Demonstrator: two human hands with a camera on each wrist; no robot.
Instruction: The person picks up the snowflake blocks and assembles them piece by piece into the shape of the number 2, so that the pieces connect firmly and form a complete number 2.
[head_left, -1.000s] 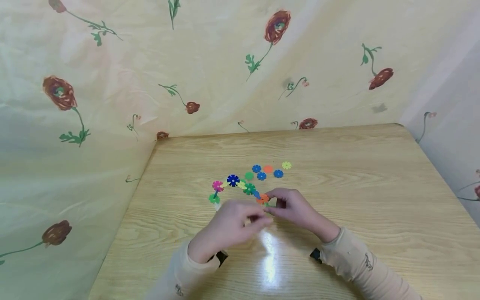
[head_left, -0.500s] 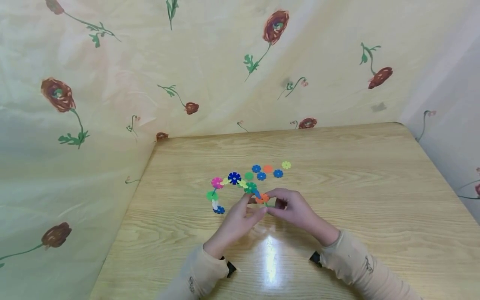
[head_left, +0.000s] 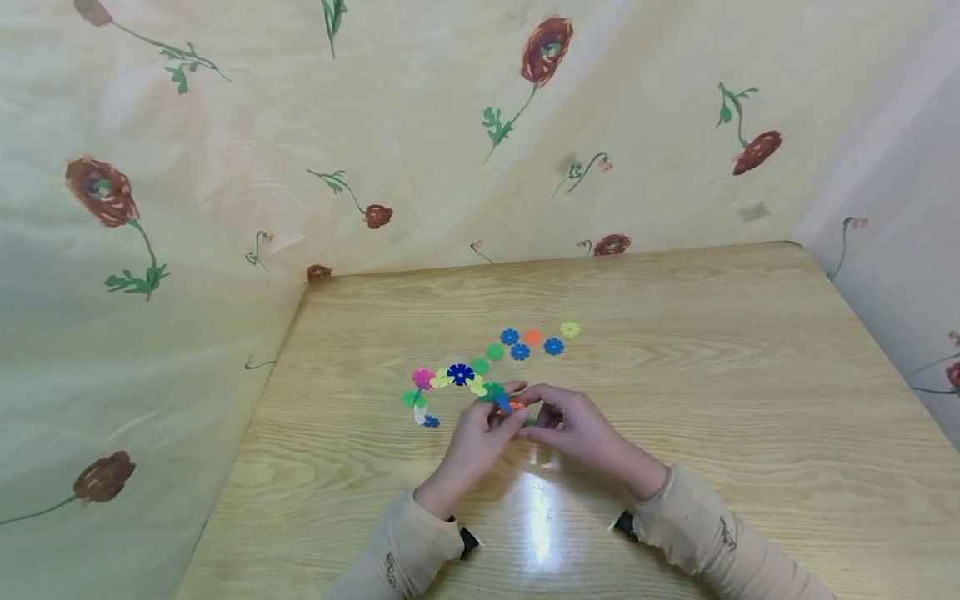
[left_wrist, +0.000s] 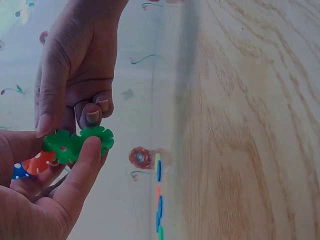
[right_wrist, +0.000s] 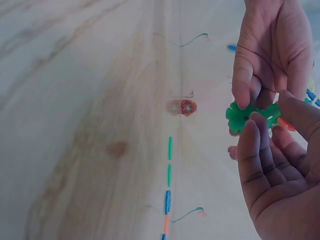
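A curved chain of notched interlocking discs runs leftward from my hands in the head view, with a pink disc [head_left: 423, 379], a dark blue disc [head_left: 461, 374] and a small blue disc [head_left: 431, 422] at its far left end. My left hand [head_left: 480, 437] pinches the chain's right end, its thumb over the orange disc [head_left: 517, 407]. Beside it, my right hand [head_left: 581, 427] grips a green disc [head_left: 531, 422] between thumb and fingers. Two green discs [left_wrist: 70, 146] overlap between both hands' fingertips in the left wrist view. Whether they are locked together I cannot tell.
Beyond the chain, several loose discs lie flat on the wooden table [head_left: 675, 333]: a yellow one [head_left: 570, 329], an orange one [head_left: 532, 337], blue ones [head_left: 553, 346] and green ones [head_left: 495, 352]. A flowered curtain [head_left: 420, 125] borders the table's back and left.
My left hand was apart from the chain's right end and blurred; it has come up and now pinches it. The chain's right part has shifted slightly left and down. My right hand has barely moved.
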